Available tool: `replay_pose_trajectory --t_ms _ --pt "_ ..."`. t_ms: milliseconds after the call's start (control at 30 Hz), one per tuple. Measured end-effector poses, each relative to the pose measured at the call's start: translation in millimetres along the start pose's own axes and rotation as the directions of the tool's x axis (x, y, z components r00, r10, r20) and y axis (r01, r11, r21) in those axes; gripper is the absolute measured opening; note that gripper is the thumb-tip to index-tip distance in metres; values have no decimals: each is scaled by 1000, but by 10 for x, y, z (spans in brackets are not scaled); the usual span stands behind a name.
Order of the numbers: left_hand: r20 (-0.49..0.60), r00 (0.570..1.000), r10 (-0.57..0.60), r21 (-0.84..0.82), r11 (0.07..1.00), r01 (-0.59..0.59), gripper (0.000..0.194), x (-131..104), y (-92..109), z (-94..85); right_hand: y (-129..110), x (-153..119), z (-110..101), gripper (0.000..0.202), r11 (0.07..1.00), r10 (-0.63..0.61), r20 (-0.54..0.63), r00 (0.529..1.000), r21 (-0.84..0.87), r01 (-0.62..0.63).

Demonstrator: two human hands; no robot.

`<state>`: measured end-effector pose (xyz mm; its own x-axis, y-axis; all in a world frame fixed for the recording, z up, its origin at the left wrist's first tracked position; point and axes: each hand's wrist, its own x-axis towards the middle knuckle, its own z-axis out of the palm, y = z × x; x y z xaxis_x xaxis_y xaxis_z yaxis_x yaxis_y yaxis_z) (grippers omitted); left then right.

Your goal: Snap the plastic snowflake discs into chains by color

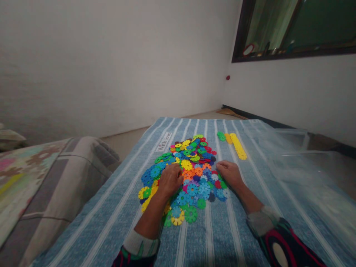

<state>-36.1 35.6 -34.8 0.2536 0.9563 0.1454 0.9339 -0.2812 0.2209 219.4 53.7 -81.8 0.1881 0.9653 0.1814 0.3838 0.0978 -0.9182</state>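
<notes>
A heap of colourful notched plastic discs (204,190) lies spread over the striped cloth in front of me. My left hand (171,178) rests on the left part of the heap, its fingers curled inward; whatever it may hold is hidden. At the heap's right edge, my right hand (228,172) is closed with the knuckles up, and its fingertips are out of sight. Beyond the right hand lies a long row of yellow discs (238,147) pressed together. Orange discs (228,138) and green discs (221,136) sit just left of that row.
Blue striped cloth (111,218) with a "With love" label (164,141) covers the table. A clear plastic container (308,163) stands along the right side. To the left is a fabric-covered piece of furniture (63,178). White walls and a dark-framed window (278,57) are behind.
</notes>
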Motion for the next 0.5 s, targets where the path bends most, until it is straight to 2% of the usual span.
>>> replay_pose_trajectory --t_ms 200,500 --pt "-10 1000 1 -27 1000 -1 10 5 -37 22 29 7 3 30 1000 -24 -12 1000 -4 24" --pt "-34 999 3 -44 999 -4 13 7 -82 42 62 17 15 29 1000 8 14 1000 14 -9"
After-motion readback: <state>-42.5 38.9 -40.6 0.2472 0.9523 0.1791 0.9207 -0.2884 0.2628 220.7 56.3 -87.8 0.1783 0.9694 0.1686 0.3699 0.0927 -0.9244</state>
